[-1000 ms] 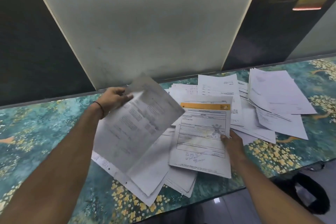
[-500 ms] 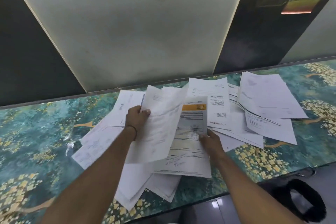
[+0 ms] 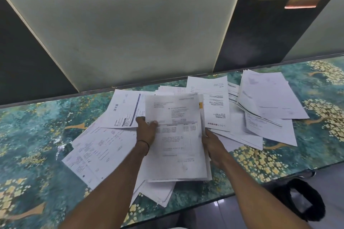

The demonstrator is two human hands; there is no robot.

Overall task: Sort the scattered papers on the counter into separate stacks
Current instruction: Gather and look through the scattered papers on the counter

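The head view is the only one I have, and from it I judge the sorting is at an early stage. A printed sheet (image 3: 178,135) sits on top of the middle stack (image 3: 186,177) near the front edge of the counter (image 3: 37,126), and it seems I am squaring it there. The other papers look unsorted. A loose fan (image 3: 100,154) lies at nine o'clock of the stack and a ragged pile (image 3: 270,98) at two o'clock, and an orange-banded form (image 3: 200,105) peeps out from under the sheet at one o'clock. My left hand (image 3: 146,134) reaches in from seven o'clock, forearm low over the fan. It holds the sheet's left edge, thumb on the face and the other fingers bent at the margin. My right hand (image 3: 213,145) comes in from five o'clock and lies against the stack's right edge. Its fingertips go behind the paper, so I cannot tell whether they pinch or merely press. Next, I reckon, the edges want nudging flush. Then the left hand must let go and lift one sheet from the fan without dragging its neighbours.
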